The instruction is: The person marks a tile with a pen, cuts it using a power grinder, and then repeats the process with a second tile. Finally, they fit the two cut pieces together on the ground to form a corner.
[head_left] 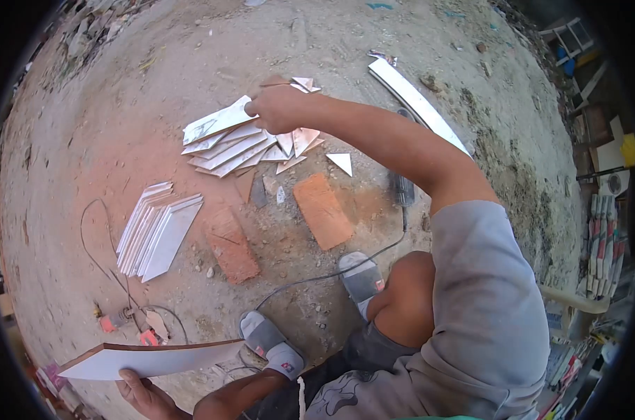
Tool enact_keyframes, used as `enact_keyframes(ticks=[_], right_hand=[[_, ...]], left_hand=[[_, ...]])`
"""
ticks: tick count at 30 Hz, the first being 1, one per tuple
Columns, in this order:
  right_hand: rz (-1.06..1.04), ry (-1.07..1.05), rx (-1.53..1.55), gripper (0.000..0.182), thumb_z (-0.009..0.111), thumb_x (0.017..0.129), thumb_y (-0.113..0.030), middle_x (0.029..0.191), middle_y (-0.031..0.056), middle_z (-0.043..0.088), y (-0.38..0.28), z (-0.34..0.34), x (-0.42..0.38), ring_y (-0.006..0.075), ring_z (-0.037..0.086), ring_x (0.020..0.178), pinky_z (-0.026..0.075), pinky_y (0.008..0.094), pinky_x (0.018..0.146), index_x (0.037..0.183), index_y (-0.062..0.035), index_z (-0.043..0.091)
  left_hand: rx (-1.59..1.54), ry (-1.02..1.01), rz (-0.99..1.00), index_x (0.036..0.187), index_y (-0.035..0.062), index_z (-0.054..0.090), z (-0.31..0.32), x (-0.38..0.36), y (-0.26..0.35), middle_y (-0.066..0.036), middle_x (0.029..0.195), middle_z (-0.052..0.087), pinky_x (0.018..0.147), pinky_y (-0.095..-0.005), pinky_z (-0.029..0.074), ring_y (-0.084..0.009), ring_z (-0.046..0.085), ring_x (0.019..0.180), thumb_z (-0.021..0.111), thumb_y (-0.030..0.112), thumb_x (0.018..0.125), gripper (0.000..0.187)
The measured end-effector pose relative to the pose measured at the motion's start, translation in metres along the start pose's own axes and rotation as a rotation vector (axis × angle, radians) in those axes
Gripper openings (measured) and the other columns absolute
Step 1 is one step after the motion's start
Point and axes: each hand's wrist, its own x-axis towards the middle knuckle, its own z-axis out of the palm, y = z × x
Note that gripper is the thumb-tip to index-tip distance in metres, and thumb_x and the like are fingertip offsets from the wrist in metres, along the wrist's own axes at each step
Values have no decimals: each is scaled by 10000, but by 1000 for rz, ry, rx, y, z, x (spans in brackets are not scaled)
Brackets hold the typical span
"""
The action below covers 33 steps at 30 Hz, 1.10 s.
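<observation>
My left hand [148,396], low at the left, is closed on the edge of a long white tile [167,362] with a pointed end and a brown edge. My right hand [279,108] reaches far forward and its fingers are closed at the right end of a marbled tile [216,121]. That tile lies on top of a fanned pile of cut tiles [230,155]. Triangular offcuts [305,140] lie beside and under the pile. A stack of pointed tiles [162,234] stands on edge between my two hands.
Two bricks, one orange [323,211] and one dusty red [231,245], lie on the dirt ground. A dark power tool [401,187] with a cord rests near my right arm. A red tool [116,320] and cable lie left. A long white strip [419,101] lies farther right.
</observation>
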Motion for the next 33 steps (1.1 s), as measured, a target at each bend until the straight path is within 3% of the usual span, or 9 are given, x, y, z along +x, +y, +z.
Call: enact_keyframes(ticks=[7, 15, 17, 20, 21, 22, 24, 25, 33], right_hand=[[779, 628, 179, 338, 622, 848, -325, 965, 183, 709, 175, -52, -274, 336, 682, 911, 524, 406, 800, 1041, -56, 684], [1233, 16, 182, 1001, 777, 658, -539, 1417, 261, 479, 230, 91, -425, 382, 480, 1308, 398, 424, 1088, 1447, -36, 421], [1245, 65, 136, 1052, 802, 645, -522, 1493, 209, 405, 232, 104, -409, 359, 426, 1358, 387, 439, 1103, 1484, -70, 355], [1192, 52, 117, 1094, 815, 638, -513, 1524, 186, 367, 240, 110, -382, 350, 415, 1369, 373, 442, 1116, 1508, -91, 304], [1191, 26, 88, 1111, 822, 626, -517, 1494, 175, 408, 244, 113, -375, 349, 433, 1352, 380, 438, 1107, 1508, -90, 299], [1179, 34, 95, 1111, 822, 626, -517, 1494, 175, 408, 245, 113, -370, 349, 433, 1352, 380, 438, 1107, 1508, -90, 299], [1248, -29, 97, 1090, 830, 605, -495, 1438, 174, 465, 248, 109, -363, 345, 463, 1321, 406, 446, 1079, 1488, -87, 338], [1238, -24, 102, 1090, 830, 605, -495, 1438, 174, 465, 250, 109, -363, 345, 463, 1321, 406, 446, 1079, 1488, -87, 338], [1212, -47, 118, 993, 797, 614, -403, 1292, 243, 569, 244, 97, -368, 381, 550, 1202, 472, 426, 1005, 1419, 3, 383]], left_hand=[[-16, -26, -12, 1335, -60, 463, 35, 7, 15, -176, 1231, 570, 1010, -362, 421, -222, 549, 1129, 469, 448, 1028, 593], [-209, 337, -87, 1476, -31, 306, 92, 14, 37, -228, 1431, 432, 1098, -389, 396, -308, 484, 1270, 532, 298, 1016, 609], [839, 70, 694, 1506, -85, 212, 12, 45, -19, -262, 1503, 343, 1118, -399, 335, -356, 463, 1299, 566, 132, 978, 672], [1107, 105, 736, 1512, -94, 172, 27, 36, -6, -267, 1520, 323, 1106, -419, 352, -379, 434, 1323, 549, 8, 944, 689], [1251, 148, 1031, 1411, -94, 374, 39, 34, 0, -228, 1325, 517, 928, -351, 478, -312, 582, 1084, 511, 157, 1013, 490], [1260, 162, 1031, 1411, -94, 374, 56, 29, 10, -228, 1325, 517, 928, -351, 478, -312, 582, 1084, 511, 157, 1013, 490], [319, 275, 124, 1145, -44, 533, 94, 19, 30, -118, 964, 571, 668, -262, 450, -172, 532, 762, 404, 372, 1062, 443], [260, 268, 71, 931, 27, 514, 121, 8, 42, -34, 770, 446, 555, -234, 333, -97, 373, 633, 280, 527, 1057, 566], [590, 156, 274, 908, 11, 517, 92, -1, 34, -30, 712, 437, 553, -267, 333, -125, 371, 621, 306, 502, 1058, 556]])
